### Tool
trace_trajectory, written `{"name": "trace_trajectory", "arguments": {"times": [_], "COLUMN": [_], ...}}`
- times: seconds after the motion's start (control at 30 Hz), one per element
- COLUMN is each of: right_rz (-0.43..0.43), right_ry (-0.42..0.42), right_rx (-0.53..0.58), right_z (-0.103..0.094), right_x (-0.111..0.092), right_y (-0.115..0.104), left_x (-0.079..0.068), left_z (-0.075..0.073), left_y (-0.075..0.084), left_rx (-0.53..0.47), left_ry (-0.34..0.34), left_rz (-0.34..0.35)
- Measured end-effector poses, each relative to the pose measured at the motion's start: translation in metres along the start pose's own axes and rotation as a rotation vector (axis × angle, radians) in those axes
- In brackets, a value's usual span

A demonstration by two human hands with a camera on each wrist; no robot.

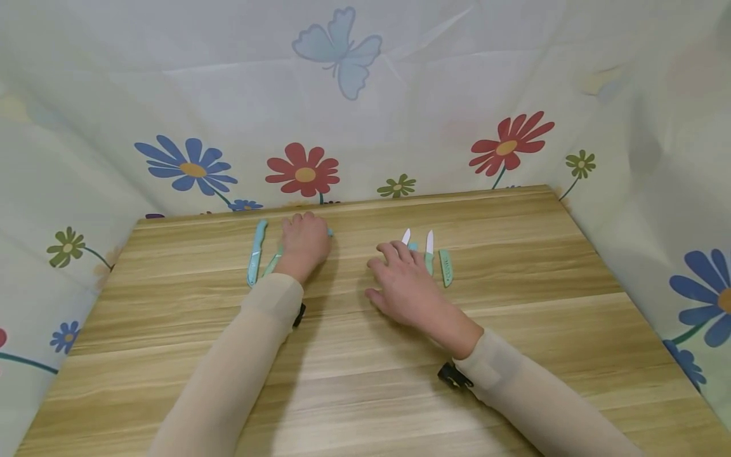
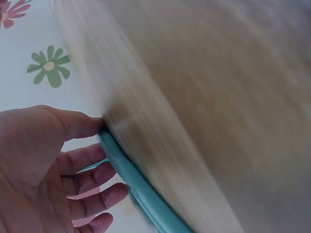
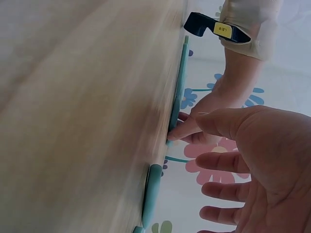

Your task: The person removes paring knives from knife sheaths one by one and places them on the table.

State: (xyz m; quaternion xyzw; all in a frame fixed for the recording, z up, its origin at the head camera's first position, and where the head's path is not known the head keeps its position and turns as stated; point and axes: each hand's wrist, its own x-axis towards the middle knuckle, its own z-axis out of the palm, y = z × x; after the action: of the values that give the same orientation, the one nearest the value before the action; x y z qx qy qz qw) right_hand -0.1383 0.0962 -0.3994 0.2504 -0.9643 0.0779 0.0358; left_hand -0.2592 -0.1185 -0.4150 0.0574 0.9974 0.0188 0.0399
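My left hand (image 1: 305,241) is over the left group of knives on the wooden table, covering part of it. In the left wrist view its thumb and fingers pinch the end of a teal knife handle (image 2: 138,187). Beside this hand lies a long light-blue knife (image 1: 257,254), with a green piece (image 1: 273,263) partly hidden under the wrist. My right hand (image 1: 408,285) hovers with spread fingers just in front of the right group, holding nothing. There, a white blade (image 1: 406,236), a green-handled knife with a white blade (image 1: 430,247) and a green sheath (image 1: 446,268) lie side by side.
The wood-grain table (image 1: 354,381) ends at a far edge against a white curtain (image 1: 228,95) printed with flowers and a butterfly. Both forearms reach in from the near side, with dark wrist straps (image 1: 455,376) under the sleeves. A small blue piece (image 1: 414,246) shows behind the right fingers.
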Motion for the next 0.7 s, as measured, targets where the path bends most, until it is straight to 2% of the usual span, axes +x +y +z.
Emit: {"name": "trace_trajectory", "arguments": {"times": [0.37,0.7], "right_rz": [0.054,0.100], "right_ry": [-0.022,-0.072], "right_rx": [0.063,0.048], "right_z": [-0.001,0.007], "right_x": [0.017,0.032], "right_y": [-0.008,-0.021], "left_x": [0.003,-0.001], "left_z": [0.000,-0.001], "left_y": [0.004,0.005], "left_rx": [0.016,0.010], "left_ry": [-0.028,-0.041], "left_rz": [-0.051,-0.099]}}
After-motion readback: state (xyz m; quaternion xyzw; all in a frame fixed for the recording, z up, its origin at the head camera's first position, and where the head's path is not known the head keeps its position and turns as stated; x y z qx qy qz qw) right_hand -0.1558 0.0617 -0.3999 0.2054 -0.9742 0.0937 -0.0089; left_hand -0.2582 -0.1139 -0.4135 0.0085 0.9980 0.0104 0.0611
